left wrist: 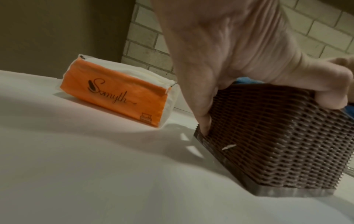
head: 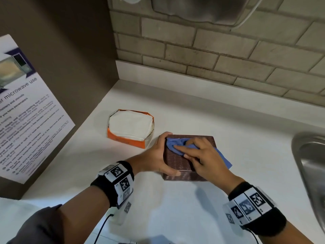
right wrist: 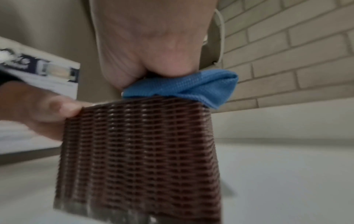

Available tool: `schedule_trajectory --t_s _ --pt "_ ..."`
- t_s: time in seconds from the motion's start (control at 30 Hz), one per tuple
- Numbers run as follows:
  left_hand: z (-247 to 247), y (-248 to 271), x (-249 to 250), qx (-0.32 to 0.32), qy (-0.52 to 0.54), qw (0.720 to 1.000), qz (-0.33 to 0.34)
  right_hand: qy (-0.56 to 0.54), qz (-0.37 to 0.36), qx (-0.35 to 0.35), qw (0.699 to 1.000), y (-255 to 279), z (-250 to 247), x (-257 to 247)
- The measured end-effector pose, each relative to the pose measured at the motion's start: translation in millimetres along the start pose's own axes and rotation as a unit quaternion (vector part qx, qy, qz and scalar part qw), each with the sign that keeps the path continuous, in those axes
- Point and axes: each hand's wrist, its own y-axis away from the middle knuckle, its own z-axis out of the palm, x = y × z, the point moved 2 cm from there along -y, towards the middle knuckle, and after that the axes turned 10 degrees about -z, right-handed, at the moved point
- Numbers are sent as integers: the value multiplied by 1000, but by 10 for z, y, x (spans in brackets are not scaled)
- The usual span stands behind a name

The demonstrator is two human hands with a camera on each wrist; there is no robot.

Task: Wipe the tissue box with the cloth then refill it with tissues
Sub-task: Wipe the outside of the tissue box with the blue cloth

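Bracing the brown woven plastic tissue box (head: 177,162) with my left hand (head: 159,156), I keep it from sliding while I wipe. That hand clasps the box's left side, thumb curled at the near corner and fingertips hooked over the far-left edge, so the grip opposes the push of the cloth. The box stands on the white countertop (head: 175,208), near the middle, between the tissue pack on its left and the sink on its right.

My right hand (head: 202,156) lies on top of the box with fingers fairly straight, pressing the crumpled blue microfibre cloth (head: 175,144) flat against the lid; a loose corner of it hangs off the right edge. From the right wrist view the heel of the hand bears down on the cloth, which I judge gives the pressure needed to reach into the ribbed weave.

An orange plastic-wrapped pack of white tissues (head: 131,128), already torn open on top, lies just left of and beyond the box, close enough to grab for the refill. A steel sink (head: 309,155) sits well to the right, a printed microwave notice (head: 26,111) on the left wall.

I judge that wiping is in hand and the refill not yet started.
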Motion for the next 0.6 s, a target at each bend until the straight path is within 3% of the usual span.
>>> schedule_trajectory --t_s 0.07,0.13,0.2,0.23,0.3,0.37,0.5,0.6 --pt "-8 -5 2 7 1 1000 6 -92 81 85 989 -52 -108 19" --pt "-11 -5 -7 8 1 1000 6 -230 142 140 953 -64 -270 15" --pt "-3 -18 -18 13 -3 1000 17 -288 151 101 940 -64 -311 -50" --pt "6 -16 -4 14 -2 999 28 -246 124 49 960 -61 -276 -100" --pt "30 -1 50 6 3 998 57 -34 39 -64 997 -12 -112 -162" --pt "36 18 83 5 2 997 71 92 18 -114 989 23 8 -136" --pt "26 41 65 5 9 999 47 97 108 -74 987 -37 -1 -55" --pt "19 38 69 11 6 999 39 131 88 -109 981 -31 64 -111"
